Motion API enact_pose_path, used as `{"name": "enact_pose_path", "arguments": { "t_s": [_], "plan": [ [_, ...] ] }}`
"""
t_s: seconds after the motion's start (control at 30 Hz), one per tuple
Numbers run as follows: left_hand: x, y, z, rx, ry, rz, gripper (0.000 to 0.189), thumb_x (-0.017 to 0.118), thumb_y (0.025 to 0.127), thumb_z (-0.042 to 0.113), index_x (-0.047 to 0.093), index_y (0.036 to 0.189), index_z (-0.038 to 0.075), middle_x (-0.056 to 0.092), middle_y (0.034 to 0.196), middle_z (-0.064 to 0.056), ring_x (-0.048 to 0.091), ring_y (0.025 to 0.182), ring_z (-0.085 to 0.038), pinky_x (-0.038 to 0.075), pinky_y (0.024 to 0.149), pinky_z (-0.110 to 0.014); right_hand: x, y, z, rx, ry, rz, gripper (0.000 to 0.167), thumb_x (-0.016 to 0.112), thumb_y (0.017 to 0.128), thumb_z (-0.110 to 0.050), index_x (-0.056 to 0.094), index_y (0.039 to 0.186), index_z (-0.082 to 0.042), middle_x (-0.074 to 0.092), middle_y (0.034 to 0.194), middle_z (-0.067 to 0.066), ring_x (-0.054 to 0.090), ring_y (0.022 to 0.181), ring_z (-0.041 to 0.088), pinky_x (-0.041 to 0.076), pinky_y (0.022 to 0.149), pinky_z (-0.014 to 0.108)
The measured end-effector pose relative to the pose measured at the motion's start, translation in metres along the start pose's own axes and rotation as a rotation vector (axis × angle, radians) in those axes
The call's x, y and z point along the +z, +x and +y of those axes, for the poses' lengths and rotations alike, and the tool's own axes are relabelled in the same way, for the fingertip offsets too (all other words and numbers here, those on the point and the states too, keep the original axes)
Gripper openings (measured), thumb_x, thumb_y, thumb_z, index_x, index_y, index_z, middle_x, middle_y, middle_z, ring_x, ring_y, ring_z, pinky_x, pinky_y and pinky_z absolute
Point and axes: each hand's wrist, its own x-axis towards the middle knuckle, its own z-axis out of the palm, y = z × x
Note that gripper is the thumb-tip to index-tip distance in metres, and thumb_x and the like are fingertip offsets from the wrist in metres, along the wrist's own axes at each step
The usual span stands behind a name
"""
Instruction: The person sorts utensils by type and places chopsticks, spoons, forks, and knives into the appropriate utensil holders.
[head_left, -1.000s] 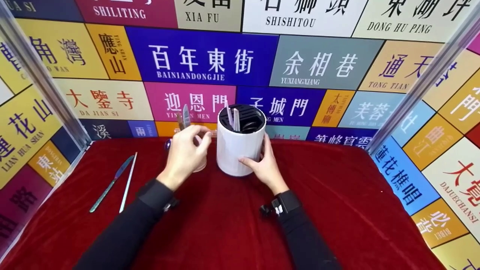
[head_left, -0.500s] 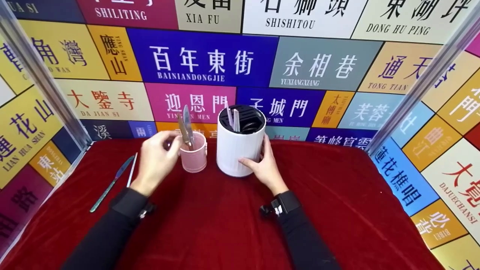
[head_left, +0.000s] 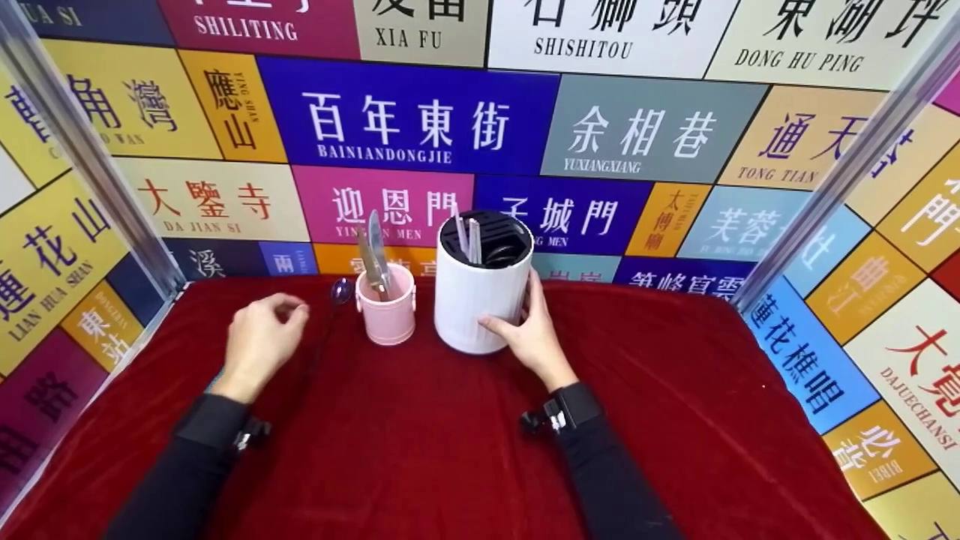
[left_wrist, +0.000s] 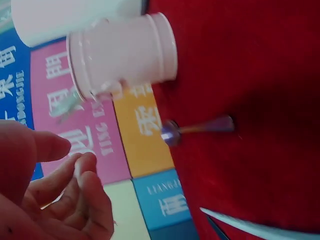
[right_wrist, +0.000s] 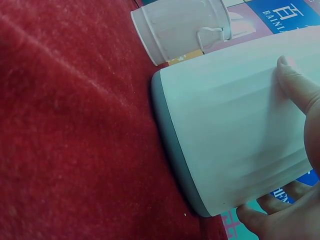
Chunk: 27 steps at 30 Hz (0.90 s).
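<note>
My right hand [head_left: 529, 330] grips a white ribbed utensil holder [head_left: 476, 307], thumb across its front and fingers round its right side. Light-coloured thin sticks [head_left: 469, 240] stand up from the holder's black slotted top [head_left: 487, 232]. To the left of the holder is a pink cup [head_left: 388, 319] with a table knife [head_left: 376, 244] and a gold-toned utensil leaning in it. My left hand [head_left: 262, 341] hovers left of the cup, fingers loosely bent, nothing between them. Between hand and cup lies a purple-headed spoon [left_wrist: 200, 127].
A red cloth [head_left: 420, 450] covers the table. In the left wrist view, a pale blade-like utensil [left_wrist: 260, 227] lies on the cloth; my left forearm mostly hides that area in the head view. Printed sign panels [head_left: 405, 112] rise behind the table, with metal posts [head_left: 97, 165] at the corners.
My left hand has drawn leftward from the pink cup, uncovering the cup and the spoon, and now blocks the knife and thin stick at left. My right hand stays on the holder.
</note>
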Motion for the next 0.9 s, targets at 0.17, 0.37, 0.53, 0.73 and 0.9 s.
{"name": "enact_pose_path", "arguments": {
  "t_s": [0.17,0.37,0.53,0.73,0.9],
  "plan": [
    [-0.008,-0.003,-0.025,-0.082,0.086,-0.095,0.029,0.067,0.103,0.033,0.083,0.117,0.013,0.082,0.112,-0.019,0.074,0.103,-0.047,0.056,0.086,-0.061,0.0,0.001,-0.001,0.014,0.002,0.009,0.124,0.099,0.084,-0.02,0.017,0.178,-0.025,0.03,0.181,0.006,0.036,0.165,0.028,0.038,0.133,0.056],
    [-0.008,-0.011,-0.048,-0.137,0.184,-0.224,0.032,0.069,0.101,0.035,0.082,0.117,0.01,0.077,0.123,-0.032,0.072,0.109,-0.058,0.057,0.082,-0.065,0.0,0.004,0.003,0.011,0.026,0.017,0.126,0.099,0.082,-0.013,0.017,0.178,-0.023,0.032,0.179,0.008,0.037,0.163,0.031,0.038,0.132,0.058],
    [-0.008,-0.018,-0.058,-0.121,0.225,-0.222,0.028,0.07,0.098,0.028,0.082,0.112,0.007,0.077,0.113,-0.034,0.072,0.101,-0.059,0.057,0.076,-0.066,0.0,0.002,0.001,0.01,-0.007,0.006,0.123,0.099,0.084,-0.02,0.019,0.177,-0.025,0.033,0.178,0.005,0.039,0.162,0.028,0.039,0.132,0.054],
    [-0.008,-0.02,-0.064,-0.099,0.246,-0.256,0.018,0.068,0.096,0.023,0.078,0.091,0.009,0.074,0.092,-0.027,0.07,0.084,-0.05,0.054,0.065,-0.058,-0.002,-0.001,0.0,0.017,-0.02,0.005,0.124,0.099,0.084,-0.03,0.018,0.177,-0.029,0.033,0.178,0.004,0.039,0.163,0.026,0.039,0.132,0.053],
    [-0.009,-0.019,-0.068,-0.103,0.253,-0.279,0.015,0.067,0.094,0.019,0.075,0.085,0.01,0.072,0.089,-0.024,0.068,0.082,-0.048,0.053,0.063,-0.055,-0.001,-0.002,0.0,0.032,-0.028,-0.001,0.126,0.099,0.084,-0.03,0.016,0.178,-0.029,0.033,0.178,0.003,0.04,0.162,0.026,0.04,0.132,0.051]
  ]
}}
